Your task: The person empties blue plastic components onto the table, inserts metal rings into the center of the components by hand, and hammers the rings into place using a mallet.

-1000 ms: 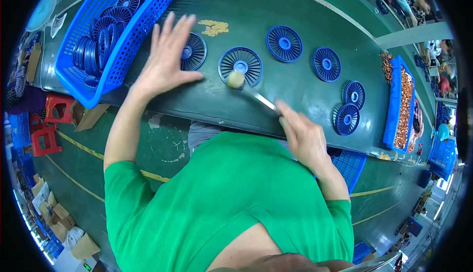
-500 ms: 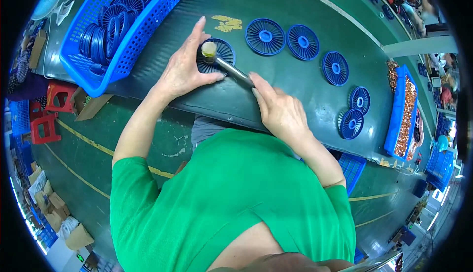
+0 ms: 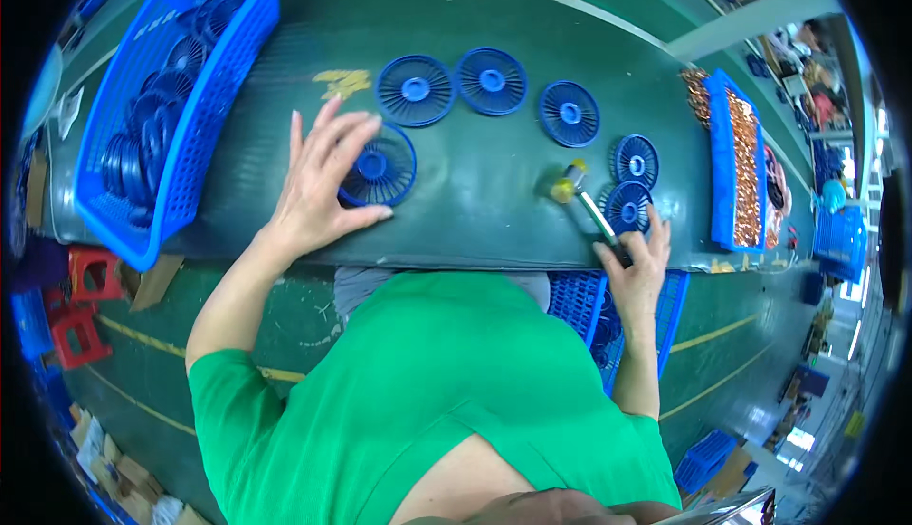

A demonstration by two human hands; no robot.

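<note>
My left hand [image 3: 318, 183] is open, its fingers spread around the left side of a dark blue spoked plastic disc [image 3: 373, 166] lying flat on the green table. Part of that disc is hidden under the fingers. In my right hand [image 3: 638, 273] is the dark handle end of a mallet [image 3: 597, 216] with a metal shaft and a yellowish head, held low over the table. Close beside the right fingers lies another spoked disc [image 3: 629, 208], partly behind the mallet. More spoked discs [image 3: 415, 90] form a curved row across the table.
On the left stands a blue perforated basket [image 3: 204, 135] piled with discs. A blue bin [image 3: 724, 164] of small copper-coloured parts sits at the table's right end. Blue crates [image 3: 673, 302] are below the front edge, and red stools [image 3: 90, 273] stand at lower left.
My right hand has carried the mallet away from the disc by my left hand, over to the right side of the table. My left hand remains around that disc. The head view has shifted.
</note>
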